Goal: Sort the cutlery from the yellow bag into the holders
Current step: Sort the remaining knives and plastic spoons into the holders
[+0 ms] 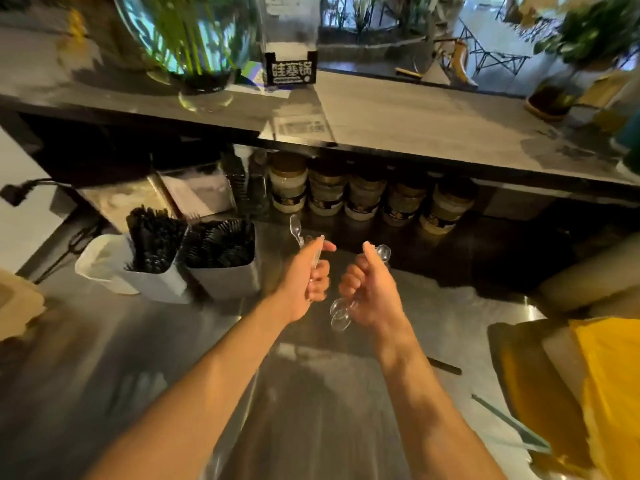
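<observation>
Left hand (308,271) at centre, fingers (320,284) curled round one clear plastic spoon (297,231), thumb along handle, bowl pointing to 11 o'clock above the fist. Right hand (369,289) just beside it at 3 o'clock, fingers curled round a bunch of clear plastic spoons (341,313); bowls stick out below the fist at 7 o'clock and above at 1 o'clock. Both hands held over the shiny steel surface (311,410). At 9 o'clock from the hands, two white square holders: left holder (114,268) packed with black sticks or handles, blurred; right holder (225,278) full of black plastic cutlery. Yellow bag (609,386) at 4 o'clock, at frame edge. Row of labelled jars (367,199) at 12 o'clock under the upper counter (415,112).
</observation>
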Tool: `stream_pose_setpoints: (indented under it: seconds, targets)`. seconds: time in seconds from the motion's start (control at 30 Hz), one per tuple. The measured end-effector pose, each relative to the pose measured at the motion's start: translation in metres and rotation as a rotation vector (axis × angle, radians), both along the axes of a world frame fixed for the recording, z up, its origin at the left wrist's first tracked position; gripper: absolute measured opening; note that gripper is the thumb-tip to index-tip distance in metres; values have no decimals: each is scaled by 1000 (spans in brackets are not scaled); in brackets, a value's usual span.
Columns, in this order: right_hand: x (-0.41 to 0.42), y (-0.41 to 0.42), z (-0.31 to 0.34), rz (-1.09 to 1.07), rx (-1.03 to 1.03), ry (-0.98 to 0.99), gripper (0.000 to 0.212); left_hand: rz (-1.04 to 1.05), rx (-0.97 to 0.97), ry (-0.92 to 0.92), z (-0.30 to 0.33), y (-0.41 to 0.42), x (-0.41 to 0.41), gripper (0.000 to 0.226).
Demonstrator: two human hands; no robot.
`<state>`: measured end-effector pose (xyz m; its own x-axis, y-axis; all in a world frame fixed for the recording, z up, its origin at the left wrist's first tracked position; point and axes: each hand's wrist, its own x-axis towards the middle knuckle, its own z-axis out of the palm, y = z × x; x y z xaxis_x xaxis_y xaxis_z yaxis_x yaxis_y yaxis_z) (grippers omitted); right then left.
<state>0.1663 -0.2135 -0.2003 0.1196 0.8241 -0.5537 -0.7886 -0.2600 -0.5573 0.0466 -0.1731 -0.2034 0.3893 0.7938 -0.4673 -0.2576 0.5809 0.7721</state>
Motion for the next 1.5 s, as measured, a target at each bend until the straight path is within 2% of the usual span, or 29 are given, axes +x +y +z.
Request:
stream_pose_setpoints:
  seconds: [0.17,0.33,0.47,0.57,0.7,0.77,0.83,0.97,1.1,1.27,1.37,1.5]
  targets:
    - [-79,16,29,96,32,-92,39,238,194,2,21,7,-79,28]
    - [-178,34,45,201,216,-19,45,371,250,-37,39,17,-180,32]
    - [-249,53,48,215,248,46,48,485,256,8,46,22,-253,43]
    - [-301,66,45,207,272,21,50,629,274,77,43,31,-303,46]
    - [-364,89,30,212,302,-232,42,815,292,225,30,43,-359,57]
    - [-385,102,21,186,334,-380,39,884,275,228,21,52,-380,56]
    - [-399,116,17,156,366,-449,39,936,268,196,11,62,-396,51]
    - [-417,148,15,136,383,-507,38,963,306,163,-4,83,-407,51]
    - [-428,177,9,131,408,-609,40,930,359,206,-19,109,-401,52]
    - [-430,194,-14,149,470,-667,27,848,370,290,-47,135,-392,37]
    - [-430,196,-30,123,462,-695,35,760,384,283,-68,144,-389,27]
    - [-426,193,-40,115,424,-719,29,728,435,264,-69,144,-385,38]
